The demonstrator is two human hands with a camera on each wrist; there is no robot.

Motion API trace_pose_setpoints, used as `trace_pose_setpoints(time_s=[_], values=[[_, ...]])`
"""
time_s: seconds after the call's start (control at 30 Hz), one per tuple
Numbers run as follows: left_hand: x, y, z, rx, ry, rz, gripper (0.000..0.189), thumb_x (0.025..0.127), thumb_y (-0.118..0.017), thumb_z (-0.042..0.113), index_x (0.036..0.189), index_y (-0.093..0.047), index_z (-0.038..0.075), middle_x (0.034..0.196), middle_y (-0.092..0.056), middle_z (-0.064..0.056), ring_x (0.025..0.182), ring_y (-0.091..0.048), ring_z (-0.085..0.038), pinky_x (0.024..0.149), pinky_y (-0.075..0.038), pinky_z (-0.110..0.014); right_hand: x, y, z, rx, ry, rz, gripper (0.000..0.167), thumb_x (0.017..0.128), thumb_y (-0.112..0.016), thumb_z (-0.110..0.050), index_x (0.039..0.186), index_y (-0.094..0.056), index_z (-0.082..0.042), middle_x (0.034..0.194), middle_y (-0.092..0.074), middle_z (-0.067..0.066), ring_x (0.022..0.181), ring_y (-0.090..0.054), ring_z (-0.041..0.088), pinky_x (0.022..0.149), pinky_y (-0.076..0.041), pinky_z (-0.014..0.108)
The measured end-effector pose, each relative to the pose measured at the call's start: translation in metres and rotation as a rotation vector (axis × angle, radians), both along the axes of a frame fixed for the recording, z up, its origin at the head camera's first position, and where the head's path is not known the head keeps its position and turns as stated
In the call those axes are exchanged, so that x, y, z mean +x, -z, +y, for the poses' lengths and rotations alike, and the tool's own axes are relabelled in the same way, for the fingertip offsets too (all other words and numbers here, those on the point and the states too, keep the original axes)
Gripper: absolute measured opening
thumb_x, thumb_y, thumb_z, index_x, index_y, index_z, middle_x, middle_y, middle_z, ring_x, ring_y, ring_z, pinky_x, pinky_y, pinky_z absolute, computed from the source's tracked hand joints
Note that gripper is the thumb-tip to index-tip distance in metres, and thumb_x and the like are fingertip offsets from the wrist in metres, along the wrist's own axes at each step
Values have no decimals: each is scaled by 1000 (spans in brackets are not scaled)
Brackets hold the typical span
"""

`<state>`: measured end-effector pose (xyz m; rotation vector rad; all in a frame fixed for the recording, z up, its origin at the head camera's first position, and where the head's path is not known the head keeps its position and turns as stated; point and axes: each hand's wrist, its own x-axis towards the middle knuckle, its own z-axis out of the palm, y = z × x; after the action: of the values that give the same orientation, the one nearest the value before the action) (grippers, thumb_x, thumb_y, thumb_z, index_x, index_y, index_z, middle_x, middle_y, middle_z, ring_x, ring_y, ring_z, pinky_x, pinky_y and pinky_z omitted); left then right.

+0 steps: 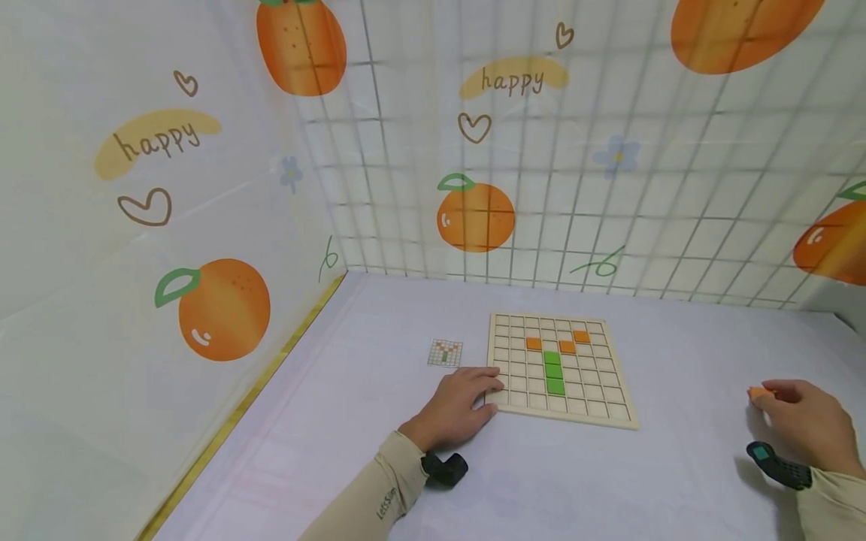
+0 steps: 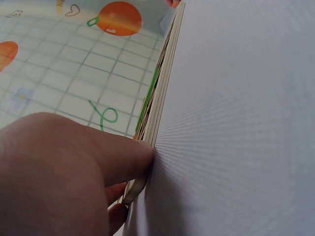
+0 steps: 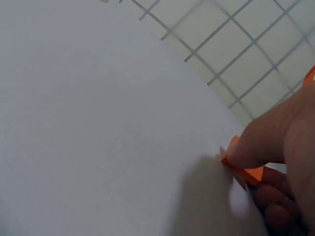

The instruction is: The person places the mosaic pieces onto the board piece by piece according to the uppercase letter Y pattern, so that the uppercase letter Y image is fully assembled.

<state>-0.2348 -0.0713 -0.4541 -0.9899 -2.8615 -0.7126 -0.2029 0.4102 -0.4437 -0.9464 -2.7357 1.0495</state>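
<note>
A pale wooden grid board (image 1: 588,383) lies on the table, bearing three orange square tiles (image 1: 567,347) and a column of three green ones (image 1: 554,371). At its near left corner, my left hand (image 1: 460,406) holds the board, thumb at the front edge and fingers at the left side. The left wrist view shows the thumb (image 2: 125,160) against the board's edge (image 2: 160,98). Far to the right, my right hand (image 1: 808,424) pinches an orange tile (image 3: 252,172) between thumb and fingers, just off the table. The fingers partly hide that tile.
A small pattern card (image 1: 445,352) with a coloured grid picture lies left of the board. A printed sheet with oranges hangs over a wire grid (image 1: 541,165) behind the table. Another printed wall (image 1: 223,406) stands at the left, with a yellow strip (image 1: 250,398) along its foot.
</note>
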Motion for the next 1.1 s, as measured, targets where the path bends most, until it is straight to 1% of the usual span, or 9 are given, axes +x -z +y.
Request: trace_pose_setpoints(time_s=[0.17, 0.3, 0.4, 0.5, 0.6, 0.77, 0.93, 1.0, 1.1], values=[[0, -1, 1, 3, -1, -7, 35, 100, -58, 28, 134, -63, 19, 153, -45, 6, 142, -38, -17, 113, -33, -47, 0, -2, -2, -6, 5, 65, 53, 103, -52, -17, 144, -36, 13, 131, -40, 39, 111, -41, 51, 81, -45, 54], [0, -1, 1, 4, 2, -6, 35, 100, -58, 28, 134, -62, 20, 153, -45, 6, 142, -38, -17, 113, -33, -46, -2, -3, -4, -48, -1, 139, 52, 104, -47, -17, 146, -37, 11, 136, -43, 38, 105, -51, 46, 66, -50, 30], [0, -1, 1, 2, 3, -4, 35, 100, -58, 28, 134, -62, 19, 153, -45, 6, 142, -38, -17, 113, -33, -46, -5, -6, -9, -104, -1, 187, 52, 105, -45, -19, 147, -37, 10, 138, -45, 37, 93, -59, 35, 50, -46, 17], [0, -2, 1, 1, 5, -1, 35, 100, -58, 28, 134, -63, 19, 153, -45, 5, 142, -38, -17, 113, -33, -46, -6, -10, -17, -180, 7, 214, 52, 107, -45, -22, 149, -37, 7, 140, -46, 34, 79, -60, 16, 52, -49, 16], [0, -1, 0, 2, 6, 1, 35, 100, -58, 27, 134, -63, 19, 152, -46, 4, 141, -39, -17, 113, -33, -46, -7, -14, -24, -273, 53, 237, 50, 106, -45, -23, 149, -39, 1, 139, -48, 30, 75, -55, 5, 56, -50, 15], [-1, -1, 1, 7, 2, 3, 34, 100, -59, 26, 133, -63, 19, 152, -46, 4, 141, -39, -17, 112, -34, -46, -8, -14, -30, -352, 63, 291, 42, 105, -47, -21, 143, -47, -3, 123, -56, 20, 78, -58, 9, 60, -53, 17], [0, -1, 1, 12, 3, 3, 34, 100, -59, 26, 132, -63, 19, 152, -47, 5, 140, -39, -17, 112, -34, -46, -7, -13, -31, -405, -10, 315, 34, 104, -52, -23, 135, -53, -8, 103, -57, -5, 78, -61, 7, 63, -55, 17], [0, -1, 1, 9, 2, 7, 34, 100, -59, 26, 132, -64, 19, 151, -47, 5, 140, -40, -17, 112, -34, -46, -7, -13, -32, -421, -47, 316, 37, 104, -53, -24, 136, -52, -5, 102, -55, -9, 78, -62, 6, 65, -55, 17], [1, -1, 2, 9, 3, 9, 34, 99, -59, 25, 132, -64, 19, 151, -48, 5, 140, -40, -18, 112, -34, -45, -7, -14, -34, -426, -88, 313, 47, 104, -53, -23, 143, -45, 2, 107, -56, -5, 79, -63, 5, 67, -55, 17]])
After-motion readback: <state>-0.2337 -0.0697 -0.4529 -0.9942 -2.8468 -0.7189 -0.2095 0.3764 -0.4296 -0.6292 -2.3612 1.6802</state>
